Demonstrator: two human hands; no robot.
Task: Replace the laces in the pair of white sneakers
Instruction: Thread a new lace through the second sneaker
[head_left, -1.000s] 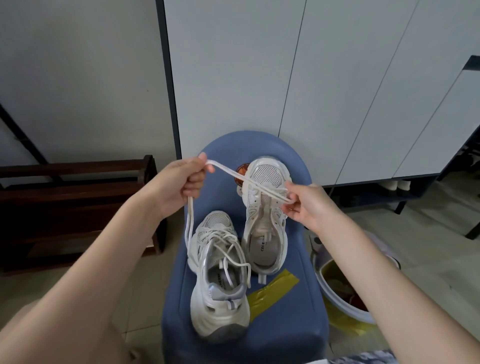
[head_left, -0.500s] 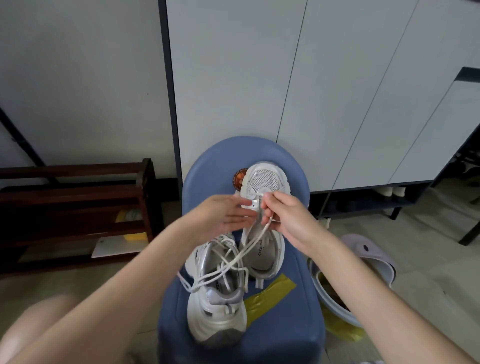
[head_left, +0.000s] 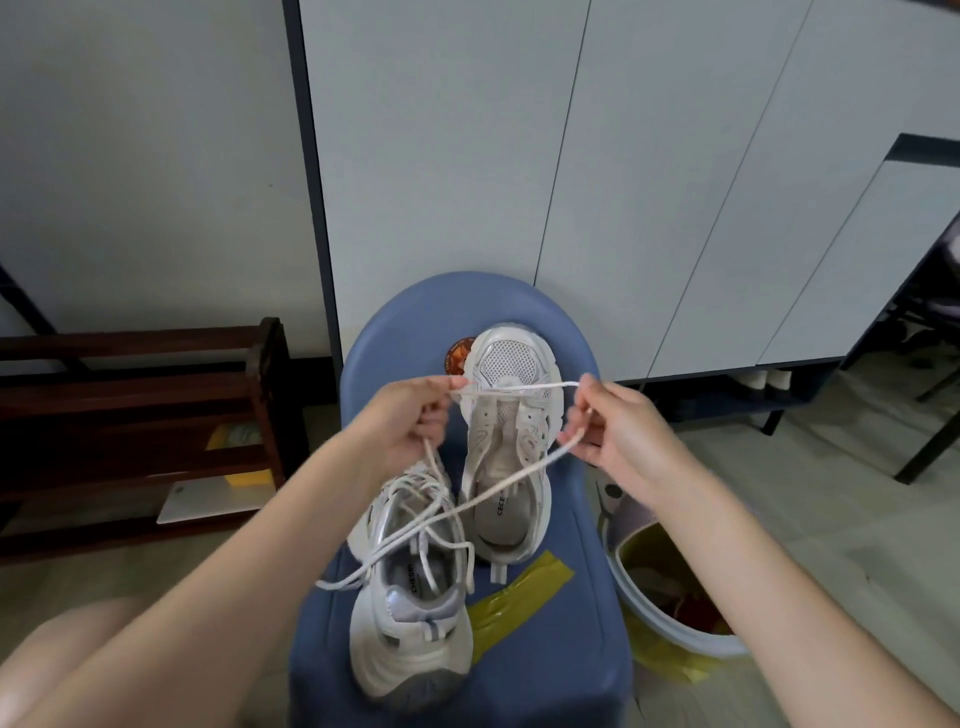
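Two white mesh sneakers (head_left: 457, 525) sit on the rounded blue stool (head_left: 582, 623) before pale cabinet doors (head_left: 597, 156); your left hand (head_left: 410, 426) and right hand (head_left: 618, 436) each pinch one white cord lace (head_left: 519, 387) stretched across the far sneaker's toe.

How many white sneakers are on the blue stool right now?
2. The near sneaker lies at the stool's front left, laced; the far sneaker lies behind it to the right, where both hands stretch a lace across its toe end. None seems hidden.
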